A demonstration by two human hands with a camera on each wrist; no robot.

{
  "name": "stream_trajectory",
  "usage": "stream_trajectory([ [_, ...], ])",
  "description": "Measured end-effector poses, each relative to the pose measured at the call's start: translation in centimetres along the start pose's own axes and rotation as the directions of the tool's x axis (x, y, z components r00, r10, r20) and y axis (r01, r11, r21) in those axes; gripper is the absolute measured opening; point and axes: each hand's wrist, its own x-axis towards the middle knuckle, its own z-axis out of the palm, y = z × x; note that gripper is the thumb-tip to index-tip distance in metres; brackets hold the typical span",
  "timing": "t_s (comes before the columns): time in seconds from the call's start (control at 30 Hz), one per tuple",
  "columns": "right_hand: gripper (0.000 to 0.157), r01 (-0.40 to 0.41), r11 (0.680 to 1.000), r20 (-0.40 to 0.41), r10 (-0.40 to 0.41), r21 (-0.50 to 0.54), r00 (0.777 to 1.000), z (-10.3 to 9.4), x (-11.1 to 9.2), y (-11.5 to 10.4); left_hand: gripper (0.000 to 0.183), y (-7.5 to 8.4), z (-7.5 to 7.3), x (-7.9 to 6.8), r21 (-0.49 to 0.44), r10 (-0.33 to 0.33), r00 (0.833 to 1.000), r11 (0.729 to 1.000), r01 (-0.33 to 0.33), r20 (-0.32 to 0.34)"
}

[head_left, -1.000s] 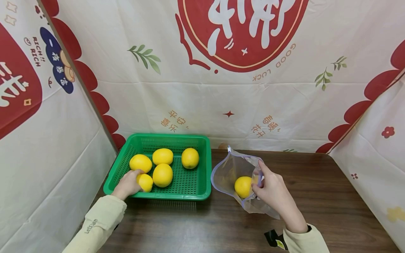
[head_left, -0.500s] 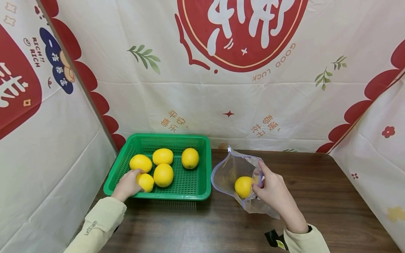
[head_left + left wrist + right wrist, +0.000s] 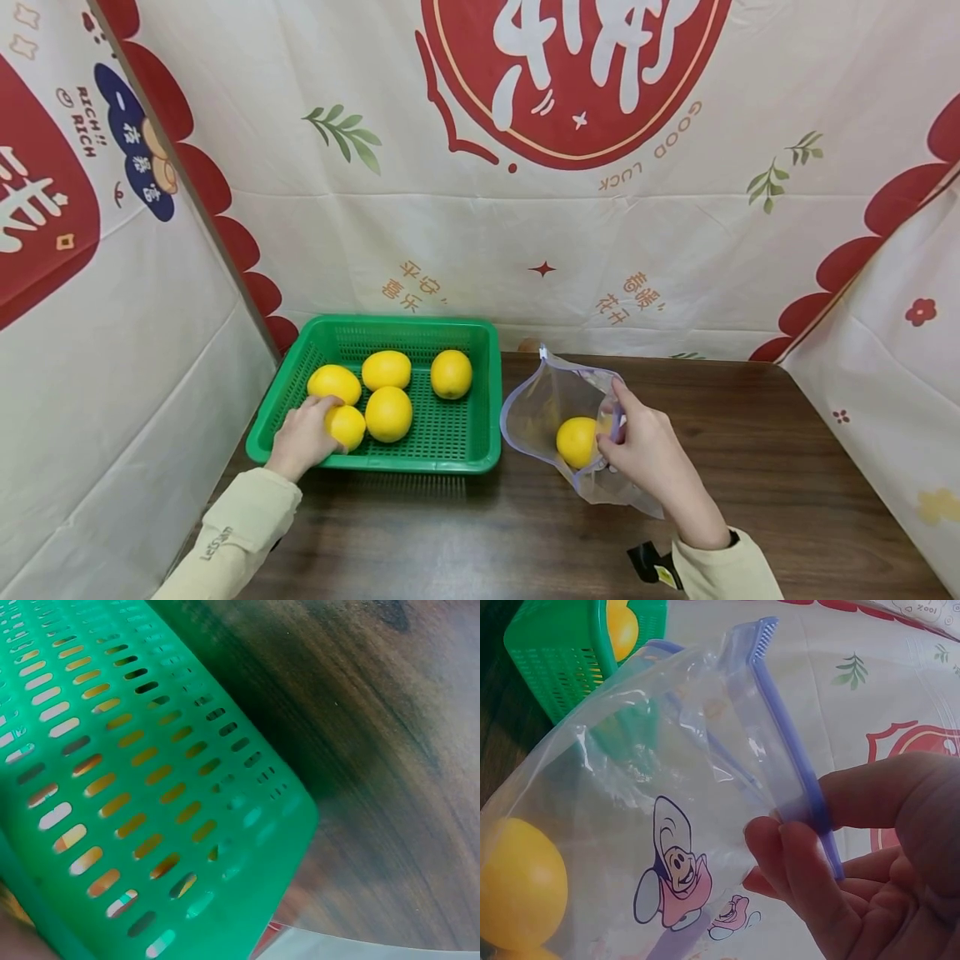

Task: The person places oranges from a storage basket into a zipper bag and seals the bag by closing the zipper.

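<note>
My left hand (image 3: 303,435) reaches into the front left corner of the green basket (image 3: 491,417) and grips a yellow lemon (image 3: 347,428), fingers round its left side. Several more lemons lie in the basket, the nearest ones a round lemon (image 3: 388,414) and an oval lemon (image 3: 333,386). With thumb and fingers my right hand (image 3: 643,442) pinches the purple zip edge of a clear slider bag (image 3: 682,750), its mouth spread apart. One lemon (image 3: 577,442) shows inside the bag. In the left wrist view the slotted basket wall (image 3: 150,795) hides most of the left hand.
Basket and bag stand side by side on a dark wood table (image 3: 465,542), the bag to the right. A printed cloth (image 3: 480,250) hangs behind the table and along both sides. A black strap (image 3: 643,562) hangs at the right wrist.
The left hand has closed more around the lemon and lifted it slightly, shifting it a little to the right. The round lemon beside it moved slightly right. Right hand and bag stay still.
</note>
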Motion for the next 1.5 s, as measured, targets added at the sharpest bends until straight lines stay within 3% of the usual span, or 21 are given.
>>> stream_trajectory([
  [0.53, 0.066, -0.005, 1.000, 0.024, 0.005, 0.014, 1.000, -0.1, 0.3, 0.0, 0.062, 1.1, -0.9, 0.0, 0.145, 0.108, 0.994, 0.984, -0.103, -0.026],
  [0.77, 0.067, -0.017, 0.999, 0.046, 0.016, 0.028, 0.999, 0.0, 0.3, 0.0, 0.065, 2.4, -2.2, -0.1, 0.126, 0.161, 0.982, 0.981, -0.149, -0.098],
  [0.93, 0.068, -0.015, 1.000, 0.046, 0.014, 0.016, 0.999, -0.1, 0.4, 0.0, 0.064, 5.1, -3.5, 0.0, 0.123, 0.243, 0.960, 0.966, -0.227, -0.139],
  [1.2, 0.068, -0.027, 0.999, 0.053, 0.026, 0.020, 0.998, -0.2, 0.4, 0.0, 0.068, 10.7, -4.0, 0.2, 0.033, 0.329, 0.936, 0.944, -0.328, -0.123],
  [1.5, 0.068, -0.015, 1.000, 0.043, 0.015, 0.019, 0.999, -0.3, 0.4, 0.0, 0.067, 16.6, -3.1, 0.9, -0.140, 0.463, 0.882, 0.871, -0.470, -0.085],
])
